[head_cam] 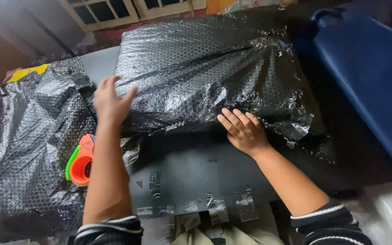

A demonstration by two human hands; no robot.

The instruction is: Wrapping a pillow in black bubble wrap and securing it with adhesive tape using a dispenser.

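Wrapped parcel [205, 72] on tabletop [191, 177]; tape dispenser [81, 161] left of it, atop loose bubble wrap [23, 149].

Both forearms are bare, the sleeves pushed up toward the elbows. The sleeves are dark knit with thin white stripes at the cuffs. The left hand [109, 102] and right hand [243, 129] wear no gloves or rings.

Contents of bubble-wrapped parcel [205, 72] hidden; tape dispenser [81, 161] partly behind left forearm; blue cushion [368, 77] cut off right.

Perhaps packing workshop — bubble wrap [205, 68], tape dispenser [81, 161]
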